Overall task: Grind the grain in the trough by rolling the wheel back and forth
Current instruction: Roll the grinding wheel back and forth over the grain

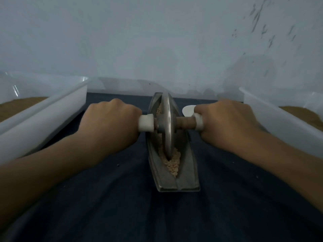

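I see the gray trough [185, 172] lying on a dark blue cloth [122, 198], its long way pointing away from me. The metal wheel [167, 123] stands up straight in the groove, near the trough's middle. Pale grain [172, 163] is heaped in the groove at the near end, touching the wheel's bottom edge, and a bit more shows at the far end. A wooden rod [185, 123] goes through the wheel. My left hand [111, 123] has its grip closed tight around the rod's white left end [146, 124], and my right hand [225, 121] is wrapped around the white right end [199, 122]. Left of the trough sits a white tub [43, 116], and right of it another tub [279, 123], both holding brown powder [17, 105].
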